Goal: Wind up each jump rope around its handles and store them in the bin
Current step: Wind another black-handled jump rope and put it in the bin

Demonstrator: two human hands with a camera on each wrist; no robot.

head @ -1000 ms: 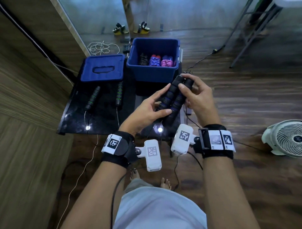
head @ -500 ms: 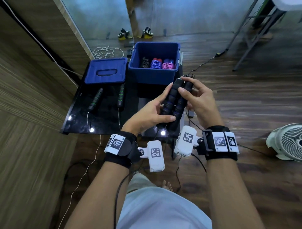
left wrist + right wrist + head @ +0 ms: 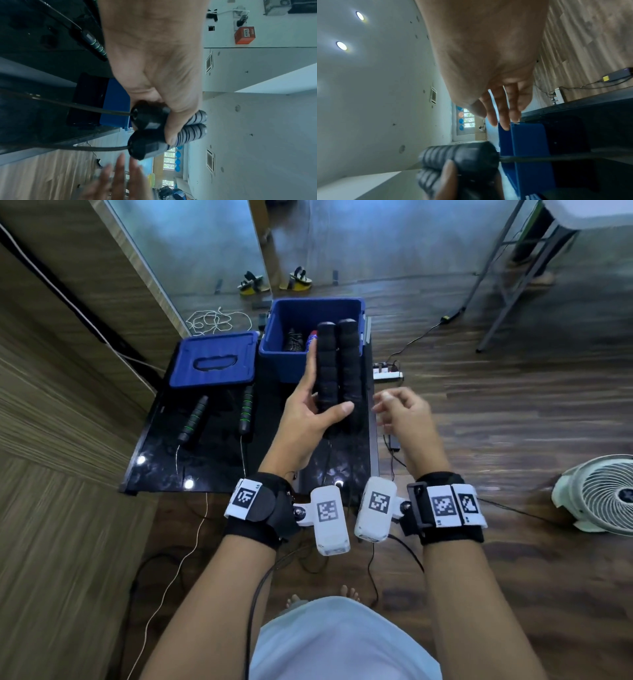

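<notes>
Our left hand (image 3: 308, 419) has its fingers (image 3: 310, 364) and thumb curled around the two black handles (image 3: 337, 364), clamping them side by side. The handles stand nearly upright, held above the table (image 3: 212, 470) in front of the bin. In the left wrist view, a black cord (image 3: 85, 106) leaves the lower end of each handle; where the cords run from there cannot be determined.

Our right hand (image 3: 402, 412) is just beside the handles, to their right, and is not touching them. Its fingers (image 3: 500, 108) are loose and slightly apart, holding nothing.

The blue bin (image 3: 274, 350) stands at the far end of the table. Wound ropes (image 3: 294, 342) lie inside it, partly hidden behind the handles. The blue lid (image 3: 214, 359) lies flat on the table, left of the bin. Nearer than the lid, two handles with green rings (image 3: 245, 409) lie on the table, apart from each other, each with a thin cord trailing toward us.

A white fan (image 3: 603, 494) stands on the floor to the right.
</notes>
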